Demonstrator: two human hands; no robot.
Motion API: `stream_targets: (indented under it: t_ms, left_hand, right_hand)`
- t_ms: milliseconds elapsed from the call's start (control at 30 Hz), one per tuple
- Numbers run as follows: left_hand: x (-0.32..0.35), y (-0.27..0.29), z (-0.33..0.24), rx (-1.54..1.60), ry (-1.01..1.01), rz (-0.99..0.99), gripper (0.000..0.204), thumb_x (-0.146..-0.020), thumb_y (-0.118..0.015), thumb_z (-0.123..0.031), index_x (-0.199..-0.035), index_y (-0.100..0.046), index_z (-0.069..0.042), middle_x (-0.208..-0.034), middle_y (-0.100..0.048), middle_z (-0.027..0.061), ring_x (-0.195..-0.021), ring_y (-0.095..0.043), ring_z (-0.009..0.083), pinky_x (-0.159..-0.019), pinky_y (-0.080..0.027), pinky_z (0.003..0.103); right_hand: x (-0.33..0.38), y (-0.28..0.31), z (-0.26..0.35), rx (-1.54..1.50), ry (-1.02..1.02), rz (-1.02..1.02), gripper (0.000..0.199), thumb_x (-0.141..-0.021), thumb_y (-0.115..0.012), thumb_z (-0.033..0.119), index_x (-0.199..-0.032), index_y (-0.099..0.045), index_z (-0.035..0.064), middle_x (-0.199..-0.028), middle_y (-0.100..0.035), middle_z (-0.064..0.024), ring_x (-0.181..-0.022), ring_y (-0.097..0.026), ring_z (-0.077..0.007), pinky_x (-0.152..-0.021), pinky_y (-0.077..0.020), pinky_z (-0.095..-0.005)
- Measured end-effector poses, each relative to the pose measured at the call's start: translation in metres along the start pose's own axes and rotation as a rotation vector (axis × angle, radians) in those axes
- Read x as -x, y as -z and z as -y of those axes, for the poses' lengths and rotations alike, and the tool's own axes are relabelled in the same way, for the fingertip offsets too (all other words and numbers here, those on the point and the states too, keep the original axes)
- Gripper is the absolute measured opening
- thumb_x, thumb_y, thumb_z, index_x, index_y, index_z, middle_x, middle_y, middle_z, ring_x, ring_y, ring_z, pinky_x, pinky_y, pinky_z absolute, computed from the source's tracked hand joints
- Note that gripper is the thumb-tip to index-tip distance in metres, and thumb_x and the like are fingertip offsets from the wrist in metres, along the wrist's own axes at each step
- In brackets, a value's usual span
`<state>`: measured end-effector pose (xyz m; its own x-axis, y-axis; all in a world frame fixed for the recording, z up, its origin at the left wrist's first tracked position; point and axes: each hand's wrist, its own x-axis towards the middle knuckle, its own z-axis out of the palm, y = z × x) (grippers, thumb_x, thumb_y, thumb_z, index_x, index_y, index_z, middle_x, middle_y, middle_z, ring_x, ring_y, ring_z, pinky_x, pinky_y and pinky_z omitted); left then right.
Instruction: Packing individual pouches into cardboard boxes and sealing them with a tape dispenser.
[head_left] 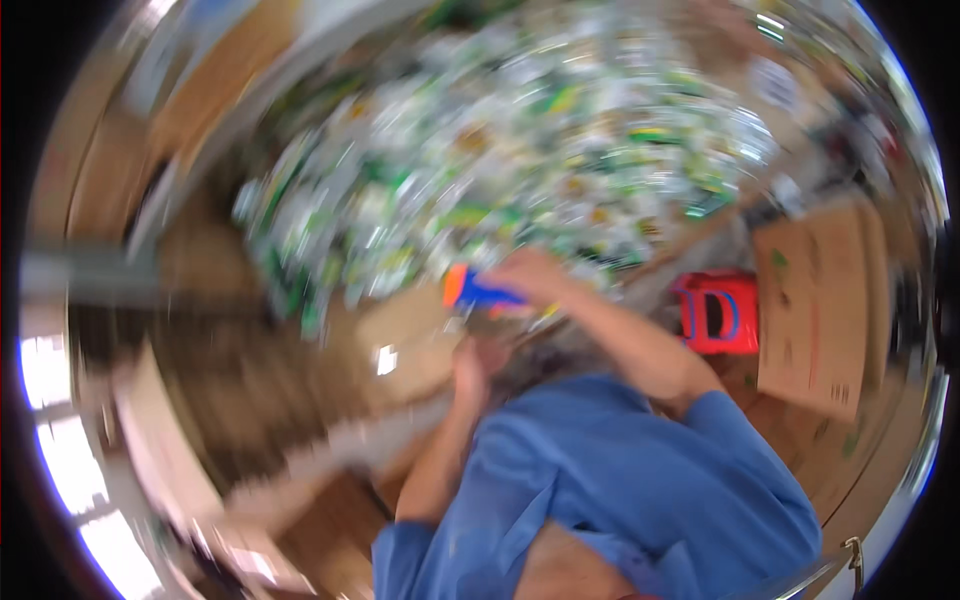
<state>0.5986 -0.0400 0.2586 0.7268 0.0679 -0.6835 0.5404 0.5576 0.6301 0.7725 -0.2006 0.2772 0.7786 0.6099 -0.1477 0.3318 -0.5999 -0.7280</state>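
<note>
Across the upper middle I see a heap of clear-and-green packets (500, 160), at right a cardboard box (812, 320), then a red plastic thing (748, 300) beside it. Near centre, my left hand (480, 362) is blurred, its grip I cannot tell; my right hand (535, 277) has its grip around a blue-and-orange tool (488, 292).

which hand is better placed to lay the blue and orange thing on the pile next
The right hand, probably: it appears to hold the blue-and-orange thing near the pile, while the left hand is farther away.
</note>
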Motion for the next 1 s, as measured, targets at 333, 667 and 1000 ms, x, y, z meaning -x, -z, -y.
stream_targets:
  t_ms: [333,667,1000]
  left_hand:
    - [-0.044,-0.034,-0.045,0.749,-0.08,0.039,0.034,-0.092,-0.062,-0.028,-0.114,-0.059,-0.003,-0.101,-0.066,0.0092,-0.087,-0.063,0.0202,-0.077,-0.053,0.037]
    - [-0.038,-0.165,-0.083,0.16,-0.315,-0.014,0.034,-0.091,-0.067,-0.026,-0.115,-0.057,-0.004,-0.11,-0.062,0.0069,-0.089,-0.059,0.0153,-0.075,-0.05,0.031]
    - [-0.041,-0.058,-0.062,-1.285,-1.149,-0.42,0.049,-0.084,-0.064,-0.019,-0.127,-0.051,-0.002,-0.12,-0.059,0.0217,-0.115,-0.055,0.0378,-0.1,-0.044,0.043]
  right_hand:
    - [0.086,0.047,0.1,-0.091,-0.372,-0.03,0.054,-0.082,-0.069,0.051,-0.08,-0.072,-0.003,-0.064,-0.066,-0.0111,-0.06,-0.063,-0.0152,-0.057,-0.0487,-0.0323]
    - [0.209,0.119,0.038,-0.515,-0.504,-0.71,0.034,-0.088,-0.069,0.028,-0.071,-0.064,-0.001,-0.06,-0.055,0.0024,-0.057,-0.047,-0.0052,-0.052,-0.0379,-0.0264]
    - [0.093,0.11,0.09,-0.65,-0.098,-0.517,0.021,-0.089,-0.066,0.021,-0.081,-0.064,0.0012,-0.069,-0.055,0.0048,-0.063,-0.046,-0.0038,-0.056,-0.0359,-0.0226]
